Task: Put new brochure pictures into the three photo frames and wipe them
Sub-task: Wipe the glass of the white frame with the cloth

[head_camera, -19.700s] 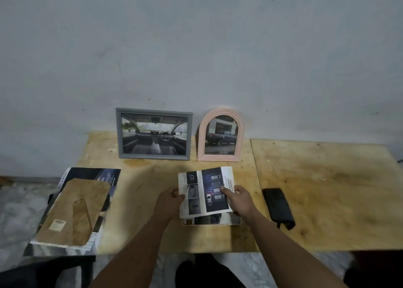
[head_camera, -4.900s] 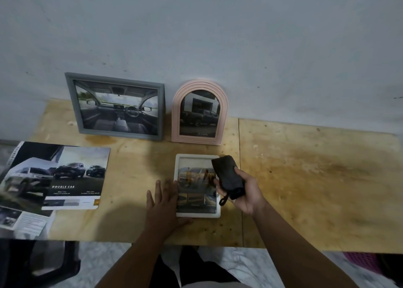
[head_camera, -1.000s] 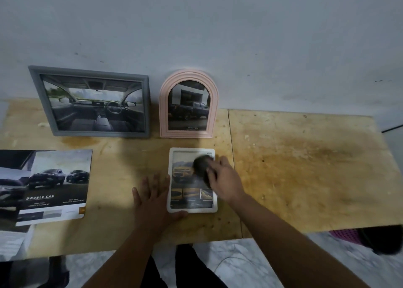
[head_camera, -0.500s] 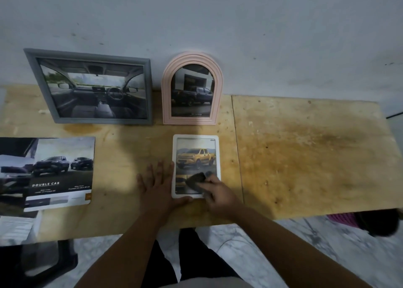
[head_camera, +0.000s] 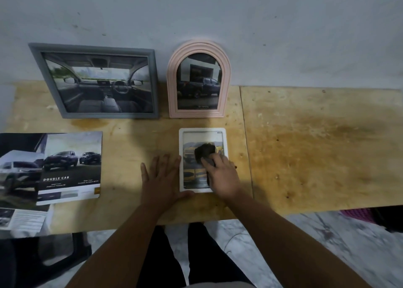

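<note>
While two hands are working over one white frame [head_camera: 203, 131] lying flat near the table's front edge, a picture is being wiped.
Nearest, the left hand [head_camera: 161, 179] is lying flat with fingers spread, bracing the frame's left edge; the right hand [head_camera: 222, 174] is gripping one dark cloth [head_camera: 204, 152] against the glass. One brochure [head_camera: 69, 167] is lying at the left. Farther back, one grey frame [head_camera: 96, 81] and one pink arched frame [head_camera: 198, 79] are leaning on the pale wall [head_camera: 239, 21], three frames altogether, on the plywood table [head_camera: 316, 148].
</note>
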Demonstrator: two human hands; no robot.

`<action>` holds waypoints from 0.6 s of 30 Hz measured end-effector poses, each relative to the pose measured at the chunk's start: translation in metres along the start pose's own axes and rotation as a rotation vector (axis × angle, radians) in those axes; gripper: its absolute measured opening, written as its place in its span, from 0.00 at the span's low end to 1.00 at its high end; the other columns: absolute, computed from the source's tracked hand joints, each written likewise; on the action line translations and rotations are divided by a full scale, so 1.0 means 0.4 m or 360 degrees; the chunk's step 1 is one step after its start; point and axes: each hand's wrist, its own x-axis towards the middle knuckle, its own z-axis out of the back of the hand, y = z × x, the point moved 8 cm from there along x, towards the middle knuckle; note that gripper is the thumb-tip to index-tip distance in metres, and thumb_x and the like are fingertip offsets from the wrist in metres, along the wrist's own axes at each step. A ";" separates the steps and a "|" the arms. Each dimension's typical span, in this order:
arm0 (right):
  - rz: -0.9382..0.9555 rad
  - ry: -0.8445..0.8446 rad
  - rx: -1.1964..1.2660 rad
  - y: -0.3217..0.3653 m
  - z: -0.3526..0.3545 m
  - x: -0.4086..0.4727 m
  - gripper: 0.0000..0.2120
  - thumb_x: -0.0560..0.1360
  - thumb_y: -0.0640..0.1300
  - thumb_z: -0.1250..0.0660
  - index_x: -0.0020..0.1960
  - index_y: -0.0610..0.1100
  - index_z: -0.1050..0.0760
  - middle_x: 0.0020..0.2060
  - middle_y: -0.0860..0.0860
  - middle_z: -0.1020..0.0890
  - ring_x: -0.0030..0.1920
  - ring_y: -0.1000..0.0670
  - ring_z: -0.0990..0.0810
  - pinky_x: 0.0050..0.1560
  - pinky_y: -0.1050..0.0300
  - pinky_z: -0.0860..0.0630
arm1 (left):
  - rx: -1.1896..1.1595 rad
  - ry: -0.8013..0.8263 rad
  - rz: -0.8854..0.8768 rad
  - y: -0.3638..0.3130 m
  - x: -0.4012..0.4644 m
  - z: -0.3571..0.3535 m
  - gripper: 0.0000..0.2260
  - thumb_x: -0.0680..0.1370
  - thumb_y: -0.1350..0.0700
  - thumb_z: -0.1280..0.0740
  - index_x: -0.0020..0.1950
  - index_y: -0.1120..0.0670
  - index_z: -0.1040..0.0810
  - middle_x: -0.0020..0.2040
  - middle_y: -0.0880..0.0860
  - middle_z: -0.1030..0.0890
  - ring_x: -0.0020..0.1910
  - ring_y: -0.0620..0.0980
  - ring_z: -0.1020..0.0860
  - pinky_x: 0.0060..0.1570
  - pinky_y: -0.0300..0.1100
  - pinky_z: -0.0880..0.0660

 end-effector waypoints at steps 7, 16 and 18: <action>0.0121 -0.0074 0.0430 0.007 0.048 -0.041 0.26 0.79 0.47 0.42 0.77 0.53 0.34 0.63 0.47 0.25 0.59 0.46 0.26 0.57 0.47 0.27 | -0.0054 -0.0046 -0.0005 -0.001 -0.001 0.002 0.52 0.66 0.17 0.45 0.84 0.42 0.51 0.83 0.56 0.43 0.82 0.63 0.47 0.74 0.73 0.51; 0.0049 -0.0078 -0.0115 -0.013 0.009 0.030 0.24 0.81 0.52 0.45 0.74 0.46 0.30 0.64 0.40 0.25 0.63 0.36 0.26 0.57 0.40 0.28 | -0.0050 -0.0040 0.0007 -0.006 -0.007 0.004 0.52 0.66 0.17 0.48 0.84 0.43 0.50 0.83 0.56 0.45 0.82 0.64 0.49 0.75 0.73 0.52; 0.0205 -0.0109 -0.0020 0.032 -0.016 -0.018 0.22 0.82 0.51 0.44 0.72 0.44 0.28 0.60 0.38 0.23 0.57 0.37 0.23 0.51 0.42 0.24 | -0.0039 -0.0032 0.0012 -0.006 -0.007 0.002 0.52 0.67 0.17 0.47 0.84 0.43 0.49 0.84 0.56 0.46 0.82 0.64 0.50 0.75 0.72 0.53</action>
